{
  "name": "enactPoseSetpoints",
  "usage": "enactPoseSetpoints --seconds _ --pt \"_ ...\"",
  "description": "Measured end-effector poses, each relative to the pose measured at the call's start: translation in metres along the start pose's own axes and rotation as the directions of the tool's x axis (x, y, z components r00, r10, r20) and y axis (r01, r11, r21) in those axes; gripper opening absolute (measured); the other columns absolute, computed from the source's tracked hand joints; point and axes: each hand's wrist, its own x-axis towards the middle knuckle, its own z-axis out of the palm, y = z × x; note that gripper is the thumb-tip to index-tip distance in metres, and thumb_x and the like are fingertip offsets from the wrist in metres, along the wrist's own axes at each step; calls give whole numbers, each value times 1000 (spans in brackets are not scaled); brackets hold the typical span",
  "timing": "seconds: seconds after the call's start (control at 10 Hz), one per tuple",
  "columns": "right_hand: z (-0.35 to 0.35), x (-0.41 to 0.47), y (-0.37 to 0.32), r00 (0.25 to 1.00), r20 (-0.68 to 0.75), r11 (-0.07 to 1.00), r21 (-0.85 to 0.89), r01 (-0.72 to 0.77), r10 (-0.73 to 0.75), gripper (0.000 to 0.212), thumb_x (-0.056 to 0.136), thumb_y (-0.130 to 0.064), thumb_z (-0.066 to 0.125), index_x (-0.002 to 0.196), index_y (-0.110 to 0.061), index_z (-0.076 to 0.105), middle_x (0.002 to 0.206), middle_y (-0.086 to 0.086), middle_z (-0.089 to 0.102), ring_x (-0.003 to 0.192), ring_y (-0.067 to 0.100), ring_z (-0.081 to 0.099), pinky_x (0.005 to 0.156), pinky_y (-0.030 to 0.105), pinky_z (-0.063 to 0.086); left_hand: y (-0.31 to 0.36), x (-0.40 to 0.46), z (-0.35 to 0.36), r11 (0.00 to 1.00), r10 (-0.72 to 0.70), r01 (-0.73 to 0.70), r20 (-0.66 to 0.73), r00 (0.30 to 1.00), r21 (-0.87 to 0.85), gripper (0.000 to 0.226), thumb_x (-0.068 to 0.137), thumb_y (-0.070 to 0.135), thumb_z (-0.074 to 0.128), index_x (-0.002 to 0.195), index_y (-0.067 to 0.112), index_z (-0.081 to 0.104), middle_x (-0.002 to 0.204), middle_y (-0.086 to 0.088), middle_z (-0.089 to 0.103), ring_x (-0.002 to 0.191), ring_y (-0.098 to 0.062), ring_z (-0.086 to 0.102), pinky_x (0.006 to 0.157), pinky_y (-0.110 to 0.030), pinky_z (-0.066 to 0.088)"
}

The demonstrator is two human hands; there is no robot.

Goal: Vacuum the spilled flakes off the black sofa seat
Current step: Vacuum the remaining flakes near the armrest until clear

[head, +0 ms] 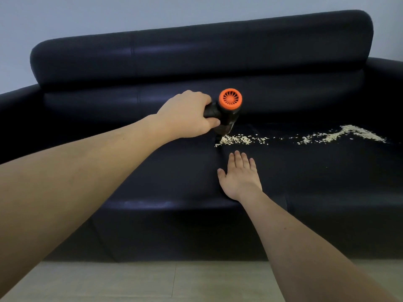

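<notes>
So the left hand point(187, 115) has its fingers wrapped around the black handle of a small handheld vacuum point(225, 112), the kind with a bright orange vented cap on the back end facing the camera. The vacuum is tipped nose-down, and its front end sits right at the left tip of the spilled flakes point(239, 139), touching the black sofa seat point(174, 171) or very nearly; the nozzle itself is dark against dark upholstery, so I can't tell exactly where it meets the cushion. The flakes are pale, oat-looking bits laid out in a thin wavy trail that runs from just under the vacuum toward the right, with a denser clump near the vacuum and a thicker heap at the far right end of the seat. The right hand point(239, 177) holds nothing: it lies flat, palm down, fingers straight and close together, resting on the seat just in front of the trail's left end and a bit nearer the camera than the vacuum. The two hands are apart, with the seam between two seat cushions running roughly between them. Behind everything is the sofa's rounded black backrest point(196, 53), glossy like leather or faux leather, against a plain pale wall point(87, 16). At the bottom of the view there's a strip of light tiled floor point(152, 282) in front of the sofa.
</notes>
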Motion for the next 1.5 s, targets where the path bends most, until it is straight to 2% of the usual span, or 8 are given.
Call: enactPoseSetpoints --seconds 0.2,0.4,0.5,0.7,0.8,1.1,1.2,1.5 --pt "-1 0 -2 1000 -3 1000 -3 -3 3 72 105 -50 18 160 -8 2 169 10 -2 155 26 -5 125 45 -2 -27 -25 7 989 -35 29 -39 999 -144 31 88 47 67 101 19 62 81 8 61 76 -18 59 69 -35 49" --pt "-2 0 -1 1000 5 1000 -3 -7 7 72 104 -51 19 160 -8 2 169 9 -2 155 25 -5 126 45 -2 -49 -50 13 988 73 -80 -55 996 -136 44 87 50 68 120 22 62 94 6 69 82 -19 64 78 -39 53" --pt "-2 -1 -2 1000 10 1000 4 -7 7 72 104 -51 19 160 -8 2 169 9 -3 155 25 -6 125 44 -3 -56 -60 15 979 176 -181 -58 983 -93 56 83 58 58 126 24 60 100 9 70 86 -16 66 78 -39 54" --pt "-4 -2 -1 1000 19 1000 6 -4 4 72 105 -50 19 160 -8 -1 169 9 -6 155 25 -8 125 44 -4 -63 -66 17 923 385 -384 -33 922 22 53 83 59 52 121 23 61 101 13 69 82 -14 67 68 -27 48" --pt "-3 -3 -1 1000 9 1000 12 -2 2 72 105 -50 20 160 -8 -1 169 9 -5 155 25 -8 125 44 -3 -65 -66 16 885 459 -460 33 888 75 49 83 55 45 117 23 59 98 13 66 77 -14 66 62 -33 53" --pt "-2 -1 -1 1000 8 1000 1 0 0 72 105 -51 18 160 -9 0 169 9 -5 155 25 -7 125 45 -3 -83 -49 16 749 533 -556 170 829 361 38 75 32 67 112 25 57 91 8 62 74 -20 57 60 -34 47" --pt "-1 0 0 1000 7 1000 -5 1 -1 72 105 -51 17 160 -9 -1 169 9 -5 155 25 -7 125 45 -4 -88 -42 13 699 555 -567 169 814 435 35 77 32 66 111 26 59 89 8 62 75 -22 56 68 -35 43" --pt "0 0 0 1000 11 1000 -18 -3 3 71 105 -50 16 160 -9 -2 169 9 -6 155 25 -7 125 45 -3 -90 -34 -3 594 608 -645 257 751 482 30 80 36 68 108 29 60 88 7 60 74 -21 57 71 -36 42"
